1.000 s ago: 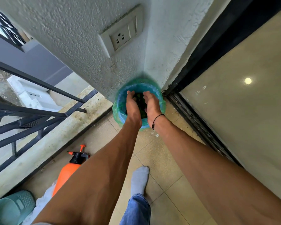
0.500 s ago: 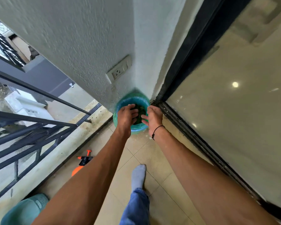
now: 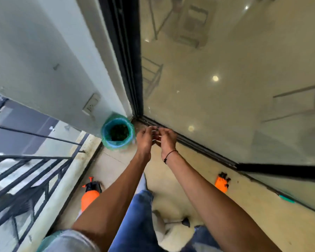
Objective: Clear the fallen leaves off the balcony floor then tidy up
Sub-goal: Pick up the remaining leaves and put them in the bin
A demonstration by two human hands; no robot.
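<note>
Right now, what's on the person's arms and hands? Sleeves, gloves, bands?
Both forearms are bare, with no gloves. The right hand has a thin black cord round its wrist. The left hand wears nothing; a pale sleeve shows near that arm's upper end.

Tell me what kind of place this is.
Most likely a narrow home balcony: a black metal railing runs along the open side, a sliding glass door leads to a room, and a lined bin sits in the tiled corner.
</note>
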